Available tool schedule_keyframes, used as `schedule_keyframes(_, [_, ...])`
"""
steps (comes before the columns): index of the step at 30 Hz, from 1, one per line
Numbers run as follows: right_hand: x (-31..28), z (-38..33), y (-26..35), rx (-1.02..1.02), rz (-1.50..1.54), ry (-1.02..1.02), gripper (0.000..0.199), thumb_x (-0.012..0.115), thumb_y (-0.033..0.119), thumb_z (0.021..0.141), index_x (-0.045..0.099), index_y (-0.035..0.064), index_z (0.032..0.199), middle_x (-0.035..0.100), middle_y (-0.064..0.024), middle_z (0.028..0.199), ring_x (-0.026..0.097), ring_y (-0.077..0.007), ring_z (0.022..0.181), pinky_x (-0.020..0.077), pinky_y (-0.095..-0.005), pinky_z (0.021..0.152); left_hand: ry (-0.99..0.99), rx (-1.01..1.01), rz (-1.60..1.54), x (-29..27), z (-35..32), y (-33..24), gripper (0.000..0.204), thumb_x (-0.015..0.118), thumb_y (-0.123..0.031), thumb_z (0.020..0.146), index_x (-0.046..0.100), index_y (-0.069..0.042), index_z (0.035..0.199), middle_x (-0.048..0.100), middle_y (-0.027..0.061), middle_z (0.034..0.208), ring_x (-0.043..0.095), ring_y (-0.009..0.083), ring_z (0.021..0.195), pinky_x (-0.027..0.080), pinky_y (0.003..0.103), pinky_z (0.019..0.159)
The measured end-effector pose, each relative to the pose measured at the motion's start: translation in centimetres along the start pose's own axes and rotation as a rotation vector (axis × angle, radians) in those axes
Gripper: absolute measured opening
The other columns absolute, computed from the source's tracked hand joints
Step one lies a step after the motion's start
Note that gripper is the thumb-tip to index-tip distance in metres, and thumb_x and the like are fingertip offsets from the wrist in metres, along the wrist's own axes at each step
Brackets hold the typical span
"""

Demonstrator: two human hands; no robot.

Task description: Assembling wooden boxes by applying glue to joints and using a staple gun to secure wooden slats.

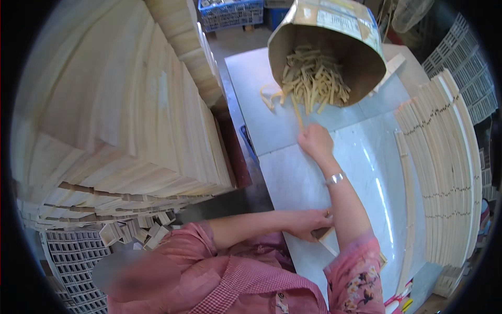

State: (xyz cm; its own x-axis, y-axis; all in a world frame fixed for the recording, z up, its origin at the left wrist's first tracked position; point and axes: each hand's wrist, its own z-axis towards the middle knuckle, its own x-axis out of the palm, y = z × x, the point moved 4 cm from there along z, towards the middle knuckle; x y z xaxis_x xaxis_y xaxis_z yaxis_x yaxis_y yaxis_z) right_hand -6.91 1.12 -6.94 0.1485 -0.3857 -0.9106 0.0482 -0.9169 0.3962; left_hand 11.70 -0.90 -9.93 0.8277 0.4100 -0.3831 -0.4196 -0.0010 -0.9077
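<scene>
My right hand (pixel 316 140) is stretched out over the white table, its fingers closed on one end of a pale yellow strip (pixel 298 113). The strip's other end reaches toward a tangled heap of similar strips (pixel 311 78), which spills from the mouth of a cardboard box (pixel 361 86) lying on its side. Close to my body, my left hand (pixel 308 224) grips the edge of a thin-sided wooden frame (pixel 328 246). My right forearm and sleeve cover much of that frame, so its full shape is hidden.
Tall stacks of wooden boards (pixel 130 104) rise to the left of the white table (pixel 345 157). A row of slatted wooden pieces (pixel 444 167) stands along its right side, beside a long thin wooden strip (pixel 408 209). Blue crates (pixel 230 15) sit beyond the table.
</scene>
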Motion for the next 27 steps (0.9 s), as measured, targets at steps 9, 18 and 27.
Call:
schedule_keyframes(9, [-5.0, -5.3, -2.0, -0.017, 0.266, -0.241, 0.015, 0.067, 0.017, 0.083, 0.063, 0.004, 0.078, 0.066, -0.0111, 0.079, 0.065, -0.0346, 0.075, 0.0513, -0.0453, 0.071, -0.094, 0.075, 0.075, -0.3, -1.1, -2.0, 0.1, 0.081, -0.009, 0.071, 0.034, -0.017, 0.159, 0.034, 0.0255, 0.156, 0.05, 0.0436, 0.125, 0.043, 0.045, 0.108])
schedule_keyframes(18, [-1.0, -4.6, -3.7, -0.109, 0.033, -0.243, 0.015, 0.069, 0.016, 0.083, 0.066, 0.0022, 0.088, 0.066, -0.01, 0.077, 0.063, -0.0319, 0.071, 0.0519, -0.0416, 0.071, -0.031, 0.004, 0.139, 0.3, -0.6, -1.5, 0.101, 0.083, -0.007, 0.069, 0.035, -0.015, 0.158, 0.034, 0.0221, 0.159, 0.046, 0.0423, 0.133, 0.04, 0.045, 0.112])
schedule_keyframes(27, [-6.4, -10.0, -8.8, 0.069, 0.333, -0.301, 0.012, 0.07, 0.011, 0.08, 0.069, 0.0012, 0.086, 0.065, -0.0084, 0.069, 0.062, -0.0235, 0.065, 0.0511, -0.036, 0.063, 0.069, -0.096, 0.097, -0.4, -0.5, -4.2, 0.1, 0.081, -0.004, 0.071, 0.034, -0.012, 0.159, 0.031, 0.0188, 0.163, 0.035, 0.0393, 0.147, 0.038, 0.042, 0.117])
